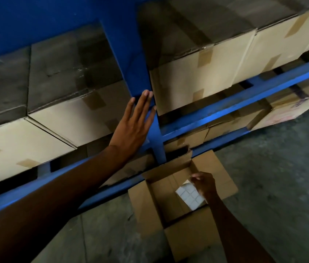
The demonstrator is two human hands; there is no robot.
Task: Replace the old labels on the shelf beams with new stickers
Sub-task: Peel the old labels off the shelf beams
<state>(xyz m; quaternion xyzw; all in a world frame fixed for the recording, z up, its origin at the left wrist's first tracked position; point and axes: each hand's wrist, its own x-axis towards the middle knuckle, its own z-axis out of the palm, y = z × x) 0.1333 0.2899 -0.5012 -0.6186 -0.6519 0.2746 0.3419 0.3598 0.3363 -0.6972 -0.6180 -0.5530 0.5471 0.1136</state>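
The left hand (133, 123) lies flat, fingers straight, against the blue metal shelf upright (129, 59) where it meets the blue shelf beam (225, 109). The right hand (205, 185) pinches a white sheet of sticker labels (188, 195) over the open brown cardboard box (150, 205) on the grey concrete floor (282, 177); the box's inside shows only bare cardboard. Taped cardboard cartons (197, 76) fill the shelves.

The scene is dim and slightly soft all over, with weak light catching the front faces of the sealed cartons (203, 80) while their tops sink into shadow, the blue shelf beams (244, 95) bow with wide-angle distortion, and the near left forearm is almost black.
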